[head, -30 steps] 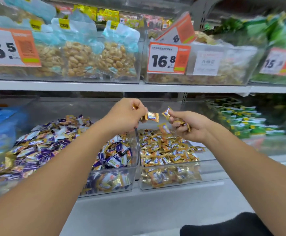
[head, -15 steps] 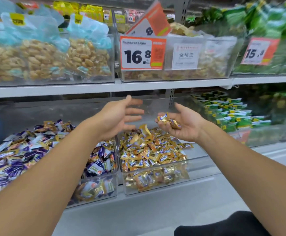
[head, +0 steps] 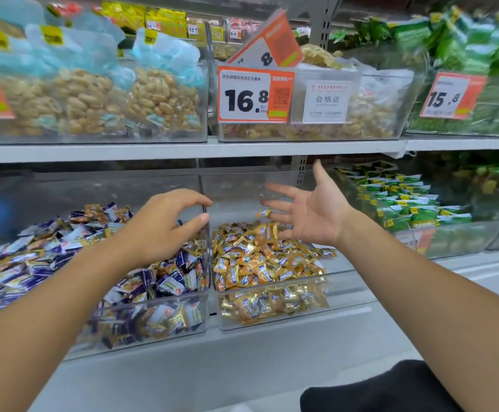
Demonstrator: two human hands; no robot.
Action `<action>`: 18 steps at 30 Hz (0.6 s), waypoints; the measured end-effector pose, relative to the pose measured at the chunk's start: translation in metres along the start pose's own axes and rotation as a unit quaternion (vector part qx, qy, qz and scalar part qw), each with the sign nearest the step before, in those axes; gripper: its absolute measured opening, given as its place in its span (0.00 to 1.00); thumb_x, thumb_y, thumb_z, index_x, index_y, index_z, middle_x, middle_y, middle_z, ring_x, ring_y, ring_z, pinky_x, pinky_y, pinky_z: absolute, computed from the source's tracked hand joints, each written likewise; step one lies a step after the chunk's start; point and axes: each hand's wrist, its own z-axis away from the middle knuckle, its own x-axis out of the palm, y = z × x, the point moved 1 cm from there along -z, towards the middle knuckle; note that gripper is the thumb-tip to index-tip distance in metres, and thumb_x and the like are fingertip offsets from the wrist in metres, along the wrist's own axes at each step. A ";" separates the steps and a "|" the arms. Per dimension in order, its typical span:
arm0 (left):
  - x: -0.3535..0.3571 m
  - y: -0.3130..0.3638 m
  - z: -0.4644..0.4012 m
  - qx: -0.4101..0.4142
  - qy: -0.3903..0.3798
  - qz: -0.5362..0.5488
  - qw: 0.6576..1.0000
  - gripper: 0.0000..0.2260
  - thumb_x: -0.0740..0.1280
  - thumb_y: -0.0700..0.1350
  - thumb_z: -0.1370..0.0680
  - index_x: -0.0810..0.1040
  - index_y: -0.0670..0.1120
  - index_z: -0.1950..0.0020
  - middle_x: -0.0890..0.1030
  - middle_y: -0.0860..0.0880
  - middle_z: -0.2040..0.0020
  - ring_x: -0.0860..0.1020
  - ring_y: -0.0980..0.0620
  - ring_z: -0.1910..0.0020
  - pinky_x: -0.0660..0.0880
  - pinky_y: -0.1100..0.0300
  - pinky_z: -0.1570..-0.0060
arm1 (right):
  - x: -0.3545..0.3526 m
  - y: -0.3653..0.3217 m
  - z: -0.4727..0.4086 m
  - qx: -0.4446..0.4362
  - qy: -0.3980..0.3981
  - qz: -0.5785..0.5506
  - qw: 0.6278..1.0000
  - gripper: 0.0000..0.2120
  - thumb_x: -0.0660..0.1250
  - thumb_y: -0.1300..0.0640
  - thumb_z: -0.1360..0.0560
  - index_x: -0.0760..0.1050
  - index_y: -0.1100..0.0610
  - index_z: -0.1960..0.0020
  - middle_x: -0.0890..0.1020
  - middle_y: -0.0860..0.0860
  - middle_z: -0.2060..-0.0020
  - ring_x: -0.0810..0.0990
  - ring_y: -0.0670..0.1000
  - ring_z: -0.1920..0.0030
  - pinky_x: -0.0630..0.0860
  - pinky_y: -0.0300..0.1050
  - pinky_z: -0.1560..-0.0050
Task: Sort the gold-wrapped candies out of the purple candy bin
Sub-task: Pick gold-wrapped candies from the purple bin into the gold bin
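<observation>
The clear purple candy bin [head: 153, 328] on the lower shelf holds purple-wrapped candies [head: 34, 260] with some gold-wrapped ones mixed in. To its right, a second clear bin [head: 275, 319] holds a pile of gold-wrapped candies [head: 257, 257]. My left hand [head: 165, 227] hovers over the right end of the purple bin, fingers loosely curved, holding nothing. My right hand [head: 310, 209] is spread open, palm up, above the gold bin. One gold candy [head: 264, 214] is in the air just off its fingertips.
A third bin of green-wrapped packets [head: 405, 200] stands to the right. The upper shelf [head: 182, 151] carries bins of bagged peanuts [head: 93, 99] and price signs [head: 254, 96]. A dark shape [head: 376, 388] lies at the bottom right.
My right hand has opened wide and let go of the gold candies it cupped; one is still falling. My left hand has drifted left over the purple bin with its fingers curving.
</observation>
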 end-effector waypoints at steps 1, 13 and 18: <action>-0.003 -0.010 0.006 -0.011 0.001 -0.010 1.000 0.14 0.64 0.51 0.19 0.77 0.52 0.34 0.77 0.56 0.35 0.73 0.56 0.36 0.71 0.54 0.36 | 0.006 0.000 0.003 0.002 -0.003 0.042 0.999 0.48 0.43 0.20 0.30 0.77 0.53 0.32 0.69 0.59 0.26 0.60 0.59 0.23 0.58 0.72 0.29; -0.030 -0.088 0.074 -0.084 -0.110 -0.073 0.988 0.11 0.73 0.51 0.25 0.81 0.56 0.42 0.80 0.58 0.43 0.76 0.58 0.44 0.73 0.56 0.39 | 0.185 0.049 0.013 -0.388 -0.054 0.775 0.495 0.11 0.67 0.62 0.24 0.82 0.50 0.46 0.81 0.45 0.56 0.77 0.47 0.57 0.76 0.44 0.55; -0.038 -0.101 0.084 -0.070 -0.103 -0.096 0.988 0.05 0.73 0.48 0.25 0.82 0.56 0.50 0.81 0.59 0.49 0.77 0.57 0.48 0.75 0.55 0.44 | 0.205 0.073 -0.043 -0.105 -0.142 0.890 0.419 0.27 0.78 0.56 0.29 0.77 0.50 0.32 0.81 0.47 0.44 0.79 0.53 0.43 0.77 0.47 0.46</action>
